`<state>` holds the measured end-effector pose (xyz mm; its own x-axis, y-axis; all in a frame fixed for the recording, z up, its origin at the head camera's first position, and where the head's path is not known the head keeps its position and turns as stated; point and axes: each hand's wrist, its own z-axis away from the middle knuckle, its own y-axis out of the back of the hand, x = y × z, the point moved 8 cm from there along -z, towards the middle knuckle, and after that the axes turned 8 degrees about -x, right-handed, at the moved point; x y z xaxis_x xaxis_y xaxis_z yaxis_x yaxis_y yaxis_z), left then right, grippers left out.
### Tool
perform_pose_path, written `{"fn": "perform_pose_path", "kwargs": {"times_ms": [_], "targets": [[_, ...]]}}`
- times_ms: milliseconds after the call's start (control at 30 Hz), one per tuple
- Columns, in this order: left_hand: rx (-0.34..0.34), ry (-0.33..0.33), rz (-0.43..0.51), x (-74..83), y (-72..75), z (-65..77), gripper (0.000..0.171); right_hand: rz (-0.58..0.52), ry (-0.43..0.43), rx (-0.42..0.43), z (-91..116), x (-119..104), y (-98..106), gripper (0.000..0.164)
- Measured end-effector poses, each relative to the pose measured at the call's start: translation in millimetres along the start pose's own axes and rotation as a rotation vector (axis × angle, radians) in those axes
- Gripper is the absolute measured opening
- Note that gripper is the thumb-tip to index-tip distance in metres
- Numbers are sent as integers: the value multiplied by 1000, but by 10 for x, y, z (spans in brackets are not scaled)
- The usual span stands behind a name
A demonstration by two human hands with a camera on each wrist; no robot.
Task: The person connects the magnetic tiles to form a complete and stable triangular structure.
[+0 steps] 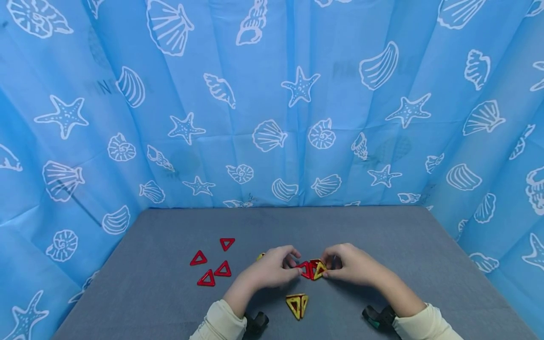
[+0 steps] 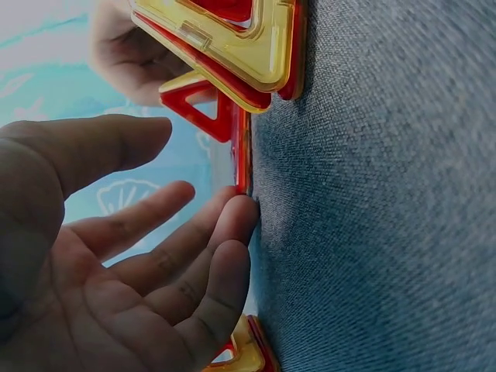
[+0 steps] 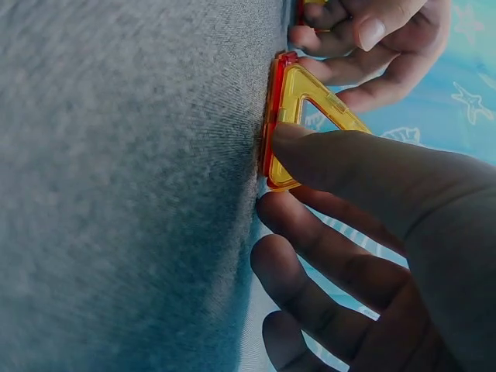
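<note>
My left hand (image 1: 269, 270) touches a red triangular magnetic tile (image 1: 302, 274) with its fingertips. In the left wrist view, that thumb stands apart from the fingers, and the fingertips lie right at the lower end of the red tile (image 2: 242, 163). My right hand (image 1: 356, 266) pinches a yellow triangular magnetic tile (image 3: 291, 87), its thumb pressed on the face and a finger behind. This yellow tile leans against the red tiles in a small standing cluster between both hands. Closer to me, a yellow-and-red group of triangular tiles (image 1: 303, 302) stands on the table.
Several loose red triangles (image 1: 206, 284) lie on the left of the grey table (image 1: 361, 226). A yellow piece (image 1: 260, 256) shows partly behind my left hand. Black wrist cameras (image 1: 257, 324) sit under both wrists. A blue shell-patterned curtain (image 1: 272, 104) hangs behind the table.
</note>
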<state>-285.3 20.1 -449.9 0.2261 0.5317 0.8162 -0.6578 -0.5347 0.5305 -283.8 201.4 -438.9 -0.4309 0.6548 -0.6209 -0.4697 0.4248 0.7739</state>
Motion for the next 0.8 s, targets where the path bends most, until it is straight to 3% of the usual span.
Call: {"fn": "perform_pose_path", "kwargs": {"times_ms": [133,433,800], "targets": [[5,-15,11,8,-2,-6,33,-17,-6,-7,3,1,-14,15],[25,-116,62,81,9,-39,30,-30,-12,-5,-5,34,-19,14],[-11,-183,189,173,-42,-25,30,-26,1,-5,-16,44,-25,13]]}}
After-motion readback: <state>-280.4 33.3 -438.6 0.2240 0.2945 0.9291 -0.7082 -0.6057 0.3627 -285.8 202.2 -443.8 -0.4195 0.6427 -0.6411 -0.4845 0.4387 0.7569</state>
